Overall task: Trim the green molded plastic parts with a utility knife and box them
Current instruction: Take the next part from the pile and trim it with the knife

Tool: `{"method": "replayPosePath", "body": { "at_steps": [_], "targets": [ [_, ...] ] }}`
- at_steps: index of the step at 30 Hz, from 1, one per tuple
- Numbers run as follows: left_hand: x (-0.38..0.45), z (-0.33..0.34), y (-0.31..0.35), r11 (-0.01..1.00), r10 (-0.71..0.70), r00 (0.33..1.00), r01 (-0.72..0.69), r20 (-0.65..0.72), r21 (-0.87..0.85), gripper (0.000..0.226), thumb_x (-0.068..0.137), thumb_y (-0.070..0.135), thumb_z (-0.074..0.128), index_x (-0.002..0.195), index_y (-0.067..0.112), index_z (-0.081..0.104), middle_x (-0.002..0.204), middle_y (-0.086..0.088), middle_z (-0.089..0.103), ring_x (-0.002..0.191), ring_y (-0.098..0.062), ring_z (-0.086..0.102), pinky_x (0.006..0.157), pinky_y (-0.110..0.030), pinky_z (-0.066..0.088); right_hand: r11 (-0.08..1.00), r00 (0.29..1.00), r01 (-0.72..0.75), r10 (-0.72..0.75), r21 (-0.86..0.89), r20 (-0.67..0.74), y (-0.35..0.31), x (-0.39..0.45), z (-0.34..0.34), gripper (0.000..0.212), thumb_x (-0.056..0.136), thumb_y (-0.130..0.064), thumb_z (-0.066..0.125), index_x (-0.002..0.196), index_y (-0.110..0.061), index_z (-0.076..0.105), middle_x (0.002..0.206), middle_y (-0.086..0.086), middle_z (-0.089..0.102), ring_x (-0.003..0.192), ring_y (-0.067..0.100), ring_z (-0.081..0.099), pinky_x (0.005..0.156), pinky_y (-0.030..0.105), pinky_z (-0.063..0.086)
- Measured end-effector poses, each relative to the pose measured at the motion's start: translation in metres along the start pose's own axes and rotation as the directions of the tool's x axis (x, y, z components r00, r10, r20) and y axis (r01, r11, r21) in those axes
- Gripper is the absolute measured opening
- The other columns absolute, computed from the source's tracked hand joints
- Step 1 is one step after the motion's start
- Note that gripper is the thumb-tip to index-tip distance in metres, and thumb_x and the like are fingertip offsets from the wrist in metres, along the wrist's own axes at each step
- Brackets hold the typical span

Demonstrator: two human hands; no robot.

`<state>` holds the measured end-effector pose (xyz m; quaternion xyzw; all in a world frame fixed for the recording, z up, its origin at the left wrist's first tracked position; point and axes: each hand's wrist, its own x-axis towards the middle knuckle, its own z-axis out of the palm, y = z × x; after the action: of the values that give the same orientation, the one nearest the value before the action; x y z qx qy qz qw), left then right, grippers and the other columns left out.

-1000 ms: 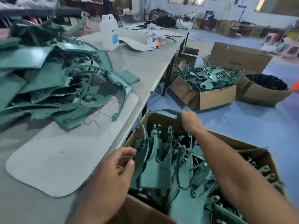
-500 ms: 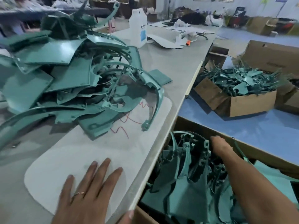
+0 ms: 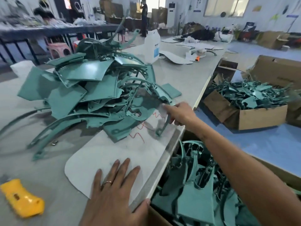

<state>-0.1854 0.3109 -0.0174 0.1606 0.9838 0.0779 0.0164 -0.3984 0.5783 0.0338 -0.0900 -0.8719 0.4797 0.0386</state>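
Both hands out of the box (image 3: 203,201) now: left hand (image 3: 114,190) flat on mat (image 3: 105,154), holding nothing; right hand (image 3: 180,111) grips curved part (image 3: 164,124) at pile (image 3: 84,95) edge w/ index out. Next trim starting, prob.

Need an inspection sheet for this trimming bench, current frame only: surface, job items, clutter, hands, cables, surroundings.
Surface: grey worktable with a white rounded cutting mat at the near edge.
Job's things: heap of green molded plastic parts on the table; open cardboard box of green parts below the table edge; yellow-handled utility knife lying untouched at near left.
Clutter: white plastic jug; red thread on the mat.
Grippers: left hand flat on the mat, holding nothing; right hand grips a curved green strip at the heap's edge.
Cables: nothing seen.
Surroundings: second cardboard box of green scraps on the blue floor; a person standing far back.
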Motion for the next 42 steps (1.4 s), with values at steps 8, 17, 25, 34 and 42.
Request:
{"method": "replayPosePath", "body": {
  "at_steps": [8,17,25,34,42],
  "targets": [
    [-0.024,-0.017,0.010,0.998,0.010,0.989,-0.018,-0.147,-0.056,0.070,0.089,0.071,0.035,0.147,0.035,0.050,0.166,0.012,0.027,0.158,-0.016,0.003,0.122,-0.065,-0.003,0.947,0.982,-0.155,0.117,-0.279,-0.151,-0.009,-0.030,0.017,0.042,0.091,-0.047,0.068,0.097,-0.006,0.067,0.092,0.013,0.069,0.088,0.035,0.069,0.073,0.039,0.057],
    [-0.098,-0.029,-0.052,0.932,-0.098,0.843,-0.110,-0.529,-0.347,0.043,0.088,0.038,0.046,0.115,0.019,0.075,0.136,0.009,0.064,0.139,-0.019,0.050,0.109,-0.054,0.044,0.956,0.907,0.005,0.118,0.292,-0.404,-0.073,-0.060,-0.027,0.021,0.099,-0.014,0.065,0.104,0.005,0.071,0.068,0.010,0.058,0.055,0.020,0.054,0.052,0.033,0.040],
    [-0.160,-0.067,-0.129,0.866,-0.360,0.657,-0.027,-0.662,-0.499,0.061,0.089,0.027,0.069,0.145,0.043,0.049,0.136,0.027,0.058,0.105,-0.016,0.069,0.086,-0.032,0.054,0.927,0.917,0.370,-0.374,0.058,0.139,-0.174,-0.237,-0.027,0.023,0.098,-0.029,0.072,0.088,-0.010,0.078,0.047,0.006,0.059,0.033,0.011,0.043,0.035,0.018,0.033],
    [-0.202,-0.058,-0.162,0.884,-0.245,0.606,-0.181,-0.757,-0.431,0.045,0.095,0.026,0.063,0.140,0.025,0.063,0.141,0.014,0.062,0.138,-0.016,0.052,0.110,-0.031,0.044,0.951,0.233,0.294,-0.169,0.097,0.958,-0.233,-0.312,0.079,0.044,0.093,-0.046,0.070,0.109,-0.005,0.073,0.046,0.007,0.056,0.034,0.016,0.043,0.043,0.022,0.036],
    [-0.224,-0.067,-0.194,0.309,-0.901,0.240,-0.229,-0.362,-0.923,0.022,0.079,0.025,0.079,0.100,0.032,0.077,0.092,0.007,0.079,0.082,-0.021,0.077,0.071,-0.043,0.064,0.876,0.755,0.476,-0.361,-0.079,0.547,-0.214,-0.278,0.216,0.042,0.098,-0.051,0.066,0.121,-0.016,0.070,0.113,0.009,0.075,0.105,0.029,0.070,0.095,0.044,0.055]
  ]
}}
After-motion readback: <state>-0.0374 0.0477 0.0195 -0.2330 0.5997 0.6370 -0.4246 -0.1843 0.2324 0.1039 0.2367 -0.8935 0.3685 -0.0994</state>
